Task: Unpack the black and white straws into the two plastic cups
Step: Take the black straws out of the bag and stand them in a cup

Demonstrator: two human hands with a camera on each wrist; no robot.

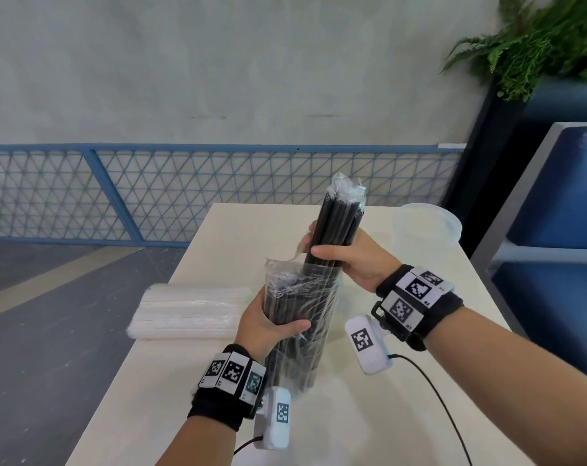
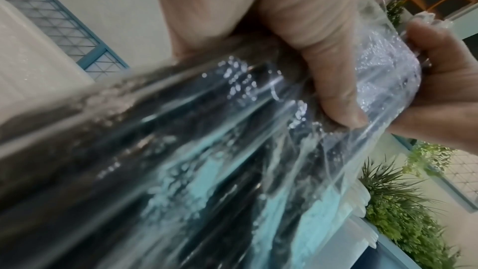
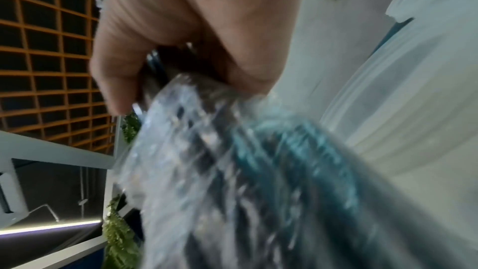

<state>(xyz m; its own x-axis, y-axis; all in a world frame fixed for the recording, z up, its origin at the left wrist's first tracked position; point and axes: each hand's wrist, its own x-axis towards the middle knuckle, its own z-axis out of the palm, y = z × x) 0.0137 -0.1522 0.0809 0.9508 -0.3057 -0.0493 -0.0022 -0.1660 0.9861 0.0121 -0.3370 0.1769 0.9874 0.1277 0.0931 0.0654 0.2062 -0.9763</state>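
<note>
- A pack of white straws [image 1: 187, 312] lies flat on the table [image 1: 369, 415], left of centre.
- The left hand [image 1: 268, 326] wraps its fingers around the clear wrapper [image 1: 300, 317], centre frame.
- The right hand [image 1: 356, 258] clenches the black straws [image 1: 337, 227], half drawn out above the wrapper.
- A plastic cup [image 1: 426, 227] stands at right.

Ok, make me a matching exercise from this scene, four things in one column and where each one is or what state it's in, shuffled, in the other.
Things:
1. black straws
2. clear wrapper
3. white straws
4. plastic cup

Places or states:
A. lying flat on the table, left of the hands
B. standing at the table's far right corner
C. gripped by the right hand, partly pulled out
D. held by the left hand, open at the top

Pairs: 1-C, 2-D, 3-A, 4-B
</note>
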